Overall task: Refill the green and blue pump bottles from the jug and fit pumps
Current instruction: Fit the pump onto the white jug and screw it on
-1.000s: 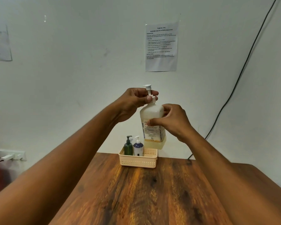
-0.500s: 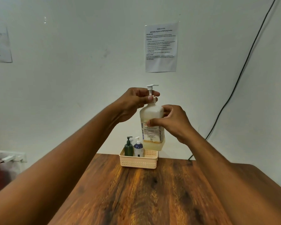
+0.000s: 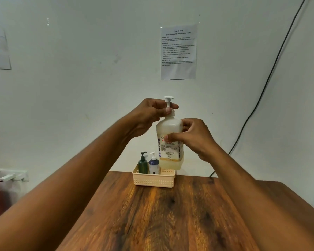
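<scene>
Both arms are reaching forward: left hand (image 3: 150, 115) is pinching the pump collar (image 3: 170, 113) atop the jug (image 3: 169, 142), right hand (image 3: 194, 138) is gripping its body, lifted above the basket (image 3: 153, 180) holding the green bottle (image 3: 143, 163) and blue bottle (image 3: 153, 164) on the table's (image 3: 161, 214) far edge.

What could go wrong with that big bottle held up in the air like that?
The jug is held off the table by the right hand alone on its body, so it might slip while the left hand works the pump collar. It also hangs right above the basket, so a drop or spill could hit the green bottle and blue bottle.
</scene>
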